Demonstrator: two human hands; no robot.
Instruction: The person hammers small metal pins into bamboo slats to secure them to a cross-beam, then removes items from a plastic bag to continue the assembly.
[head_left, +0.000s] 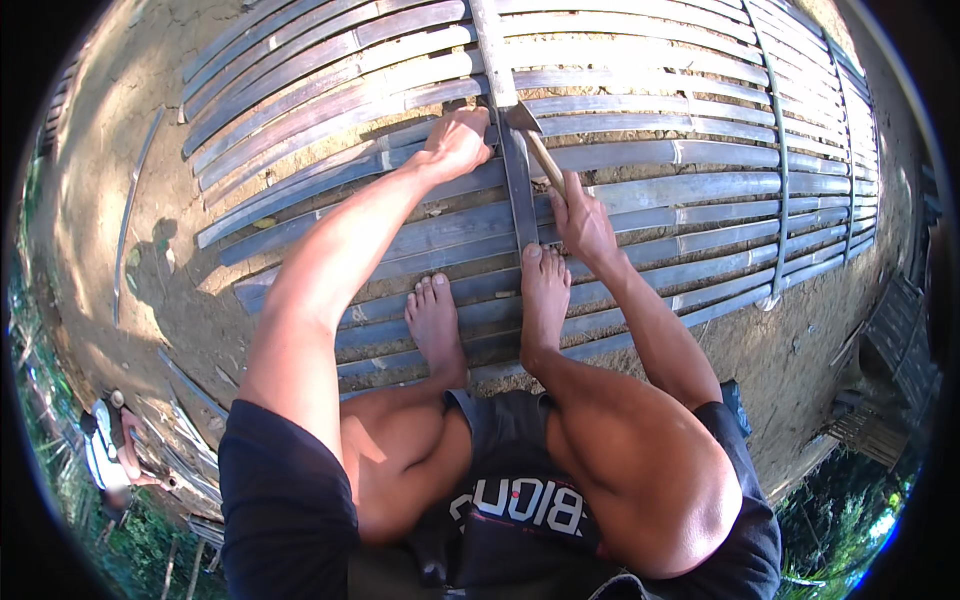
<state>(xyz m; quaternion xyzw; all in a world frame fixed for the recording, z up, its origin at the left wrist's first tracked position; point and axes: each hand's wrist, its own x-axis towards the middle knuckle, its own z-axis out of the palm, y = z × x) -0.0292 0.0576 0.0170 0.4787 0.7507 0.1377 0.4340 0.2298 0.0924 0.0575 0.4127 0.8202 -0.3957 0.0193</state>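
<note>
My right hand (584, 222) is wrapped round the wooden handle of a hammer (547, 160). Its dark head lies over a long crosswise strip (518, 180) that runs away from my feet across the bamboo slats (660, 155). Just left of the strip, my left hand (460, 143) is closed at the slats, its fingers pinched together; what they hold, if anything, is hidden. The far part of the strip (491, 45) is pale and sunlit, the near part dark. My right foot rests at the strip's near end, my left foot on slats beside it.
Thin cross strips (779, 150) bind the slats on the right. A loose thin strip (134, 220) lies on the bare soil at left. Another person (118, 450) is at the lower left, near scattered bamboo pieces (190, 440). A woven bamboo panel (893, 330) stands at right.
</note>
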